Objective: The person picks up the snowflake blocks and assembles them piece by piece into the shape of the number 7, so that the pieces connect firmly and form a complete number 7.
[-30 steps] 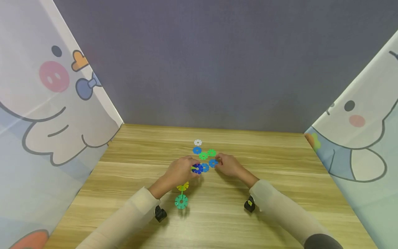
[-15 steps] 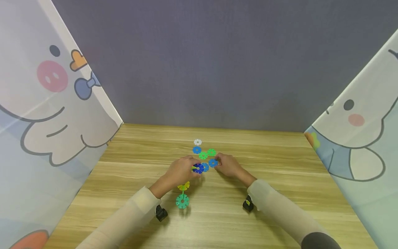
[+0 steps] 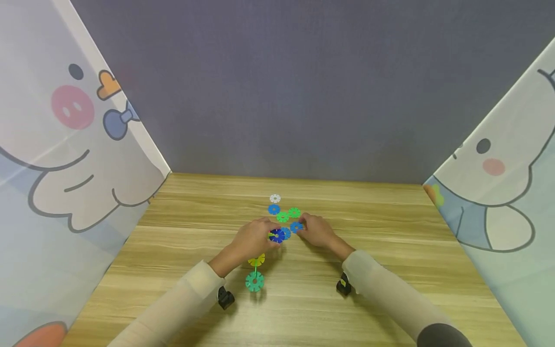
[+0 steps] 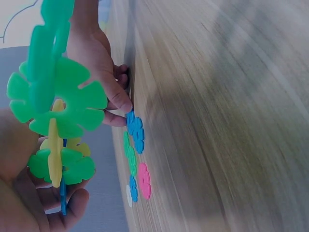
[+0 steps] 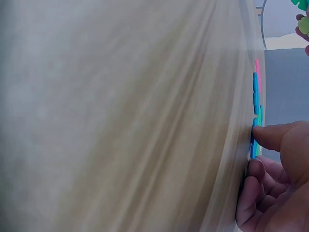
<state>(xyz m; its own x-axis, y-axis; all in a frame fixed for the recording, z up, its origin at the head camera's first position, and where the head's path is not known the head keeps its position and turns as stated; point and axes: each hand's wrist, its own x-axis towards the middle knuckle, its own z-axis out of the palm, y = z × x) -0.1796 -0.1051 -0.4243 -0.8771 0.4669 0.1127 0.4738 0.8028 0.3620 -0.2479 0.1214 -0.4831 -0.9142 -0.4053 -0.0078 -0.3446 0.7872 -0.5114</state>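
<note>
My left hand (image 3: 251, 238) holds up a chain of notched, flower-shaped plastic discs pushed into one another. A dark blue disc (image 3: 276, 236) is between its fingers, and a yellow disc (image 3: 257, 260) and a teal-green disc (image 3: 254, 281) hang nearer the body. In the left wrist view a large green disc (image 4: 72, 79) of the chain hides part of that hand. At the table my right hand (image 3: 318, 230) pinches a blue disc (image 3: 296, 227), its thumb on the near edge in the right wrist view. Another light blue disc (image 3: 286, 233) lies just left of it.
Farther back on the wooden table (image 3: 368, 294) lie two green discs (image 3: 288, 215), a blue disc (image 3: 273, 209) and a white disc (image 3: 275, 198). A pink disc (image 4: 145, 181) shows in the left wrist view. A grey panel (image 3: 277, 96) rises behind, with printed panels at both sides.
Almost nothing moves. The right forearm shifts slightly left, and both hands keep to the same discs.
</note>
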